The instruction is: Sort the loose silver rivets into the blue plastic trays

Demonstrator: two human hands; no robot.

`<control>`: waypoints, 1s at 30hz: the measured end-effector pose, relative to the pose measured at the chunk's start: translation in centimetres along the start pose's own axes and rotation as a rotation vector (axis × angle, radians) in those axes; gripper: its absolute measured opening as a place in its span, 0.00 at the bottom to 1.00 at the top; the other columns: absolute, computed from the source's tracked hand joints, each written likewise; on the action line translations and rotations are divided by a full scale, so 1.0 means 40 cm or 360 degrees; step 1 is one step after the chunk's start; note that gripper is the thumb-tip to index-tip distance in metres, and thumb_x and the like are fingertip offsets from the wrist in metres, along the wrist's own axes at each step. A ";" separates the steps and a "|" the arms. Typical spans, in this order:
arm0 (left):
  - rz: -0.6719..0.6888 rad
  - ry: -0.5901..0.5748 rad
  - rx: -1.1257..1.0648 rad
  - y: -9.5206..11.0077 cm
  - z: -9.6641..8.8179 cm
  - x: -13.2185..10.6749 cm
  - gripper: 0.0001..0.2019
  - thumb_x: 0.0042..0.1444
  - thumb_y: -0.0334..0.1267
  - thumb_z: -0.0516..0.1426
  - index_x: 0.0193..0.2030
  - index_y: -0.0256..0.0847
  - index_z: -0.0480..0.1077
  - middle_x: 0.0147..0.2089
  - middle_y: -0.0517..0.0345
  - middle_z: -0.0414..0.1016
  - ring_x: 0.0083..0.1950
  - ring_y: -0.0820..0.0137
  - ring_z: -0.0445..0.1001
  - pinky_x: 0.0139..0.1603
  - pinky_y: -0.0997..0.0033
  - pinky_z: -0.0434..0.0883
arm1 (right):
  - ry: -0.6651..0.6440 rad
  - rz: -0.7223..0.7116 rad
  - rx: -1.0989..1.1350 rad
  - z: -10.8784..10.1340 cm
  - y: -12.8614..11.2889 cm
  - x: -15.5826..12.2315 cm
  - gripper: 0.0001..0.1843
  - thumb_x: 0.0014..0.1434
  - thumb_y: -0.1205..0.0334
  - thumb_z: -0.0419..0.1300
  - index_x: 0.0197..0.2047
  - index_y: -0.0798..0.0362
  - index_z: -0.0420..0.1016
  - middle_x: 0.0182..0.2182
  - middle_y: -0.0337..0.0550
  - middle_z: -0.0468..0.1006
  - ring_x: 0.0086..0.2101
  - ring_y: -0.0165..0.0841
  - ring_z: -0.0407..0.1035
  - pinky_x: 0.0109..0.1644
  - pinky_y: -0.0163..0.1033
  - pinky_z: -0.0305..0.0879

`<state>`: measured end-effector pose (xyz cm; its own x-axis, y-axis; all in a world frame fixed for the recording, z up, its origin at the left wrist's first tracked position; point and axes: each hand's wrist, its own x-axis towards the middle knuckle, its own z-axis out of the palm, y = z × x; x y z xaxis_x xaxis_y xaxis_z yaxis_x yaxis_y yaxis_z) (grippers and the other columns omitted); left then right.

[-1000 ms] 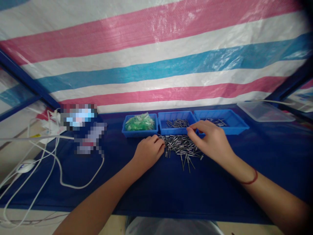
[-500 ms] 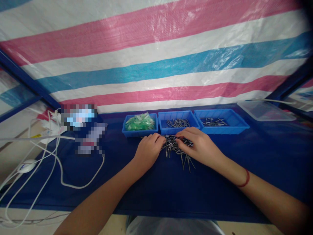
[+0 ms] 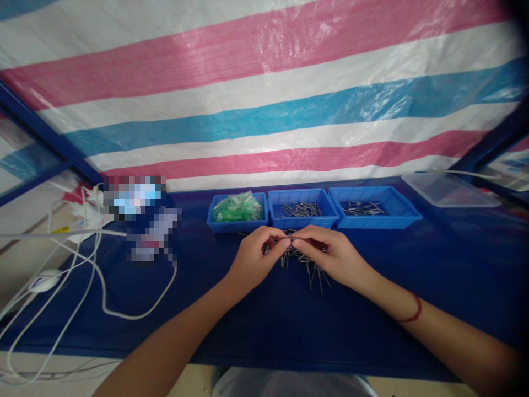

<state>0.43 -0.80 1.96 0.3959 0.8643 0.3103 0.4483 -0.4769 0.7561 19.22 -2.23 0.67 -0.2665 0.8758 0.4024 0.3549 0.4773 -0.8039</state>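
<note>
Above a loose pile of metal blind rivets, my two hands meet at the fingertips. My left hand is closed in a pinch, thumb against forefinger. Closed the same way, my right hand faces it from the other side. A thin rivet lies between the fingertips of both hands, mostly covered by them. Part of the pile is hidden behind the fingers.
Behind the hands stand three blue bins: the left bin with green and clear plastic pieces, the middle bin and right bin with rivets. White cables lie at left; a clear plastic lid rests back right.
My hands were apart over the pile, the right one picking among the rivets. They have come together, fingertips meeting at one rivet.
</note>
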 end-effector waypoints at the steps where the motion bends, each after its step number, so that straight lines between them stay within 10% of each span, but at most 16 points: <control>1: -0.0041 0.0005 -0.0052 0.001 0.002 0.000 0.08 0.59 0.40 0.56 0.38 0.39 0.72 0.36 0.58 0.75 0.34 0.73 0.71 0.34 0.75 0.67 | -0.0013 0.0007 0.0027 0.002 -0.002 0.000 0.12 0.62 0.55 0.55 0.40 0.50 0.76 0.34 0.43 0.78 0.34 0.33 0.71 0.37 0.38 0.67; 30: 0.0112 0.0192 -0.0165 0.011 0.004 -0.007 0.06 0.58 0.38 0.56 0.38 0.39 0.72 0.34 0.58 0.75 0.34 0.73 0.71 0.38 0.74 0.68 | -0.0055 0.0156 0.0158 0.004 -0.011 -0.007 0.12 0.61 0.53 0.55 0.38 0.51 0.73 0.31 0.42 0.74 0.30 0.32 0.68 0.32 0.37 0.65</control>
<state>0.65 -1.28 2.10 0.3216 0.8453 0.4267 0.3353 -0.5231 0.7835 18.99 -2.68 0.83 -0.2660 0.9140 0.3062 0.2904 0.3789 -0.8787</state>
